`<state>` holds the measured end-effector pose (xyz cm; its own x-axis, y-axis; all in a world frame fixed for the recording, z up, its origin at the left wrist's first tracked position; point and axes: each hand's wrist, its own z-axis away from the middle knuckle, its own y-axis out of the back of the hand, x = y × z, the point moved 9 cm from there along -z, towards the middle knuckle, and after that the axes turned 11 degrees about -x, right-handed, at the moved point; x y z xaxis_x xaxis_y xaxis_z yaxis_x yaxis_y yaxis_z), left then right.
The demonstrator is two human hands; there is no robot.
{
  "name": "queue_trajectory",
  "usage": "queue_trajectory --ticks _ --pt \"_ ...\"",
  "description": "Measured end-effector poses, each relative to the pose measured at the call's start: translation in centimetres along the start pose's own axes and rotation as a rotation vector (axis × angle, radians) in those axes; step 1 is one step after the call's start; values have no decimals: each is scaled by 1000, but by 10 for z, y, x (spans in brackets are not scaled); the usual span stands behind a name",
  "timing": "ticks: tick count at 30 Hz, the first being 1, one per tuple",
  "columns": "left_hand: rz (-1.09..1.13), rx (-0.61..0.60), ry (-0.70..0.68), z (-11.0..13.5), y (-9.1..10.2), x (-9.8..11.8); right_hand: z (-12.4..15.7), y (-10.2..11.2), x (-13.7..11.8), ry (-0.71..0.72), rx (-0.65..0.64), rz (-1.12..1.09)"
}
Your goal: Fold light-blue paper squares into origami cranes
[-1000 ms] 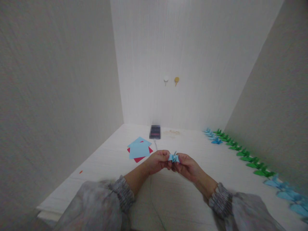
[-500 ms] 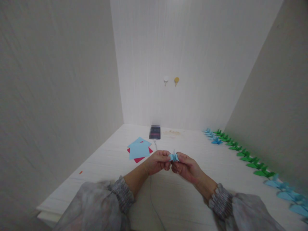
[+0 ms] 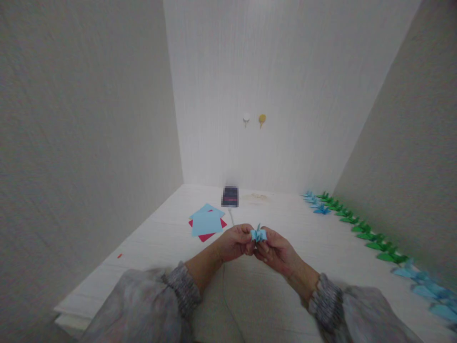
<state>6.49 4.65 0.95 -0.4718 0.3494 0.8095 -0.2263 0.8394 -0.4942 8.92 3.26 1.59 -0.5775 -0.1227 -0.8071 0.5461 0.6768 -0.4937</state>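
Between my two hands is a light blue paper crane (image 3: 259, 234), held above the table with its narrow point upward. My left hand (image 3: 237, 242) is closed, pinching the crane's left wing between thumb and fingers. On the other side, my right hand (image 3: 280, 247) grips the right wing the same way. The fingers of both hands curl beneath the crane and hide its underside. Left of my left hand lie light blue paper sheets (image 3: 207, 224) on top of red paper (image 3: 205, 237).
Green paper cranes (image 3: 364, 228) line the right wall, with light blue cranes (image 3: 424, 286) nearer me and blue cranes (image 3: 321, 209) at the back. A phone (image 3: 230, 196) with a cable (image 3: 228, 302) stands by the back wall. An orange scrap (image 3: 120, 256) lies at left.
The crane has tilted slightly between my hands, and its wings look flatter and more spread. My hands have shifted only a little; everything else stays in place.
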Motion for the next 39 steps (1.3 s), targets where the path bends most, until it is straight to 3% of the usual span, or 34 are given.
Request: queue_trajectory --ticks 6,18,25,39 --pt "33 13 -57 0 1 4 -3 -9 -9 82 -71 -100" --pt "-7 62 -32 0 5 5 1 4 -15 91 -23 -122" --pt "-41 65 -30 0 6 5 0 2 -18 118 -58 -71" --pt "-36 82 -35 0 10 4 3 6 -15 71 -2 -23"
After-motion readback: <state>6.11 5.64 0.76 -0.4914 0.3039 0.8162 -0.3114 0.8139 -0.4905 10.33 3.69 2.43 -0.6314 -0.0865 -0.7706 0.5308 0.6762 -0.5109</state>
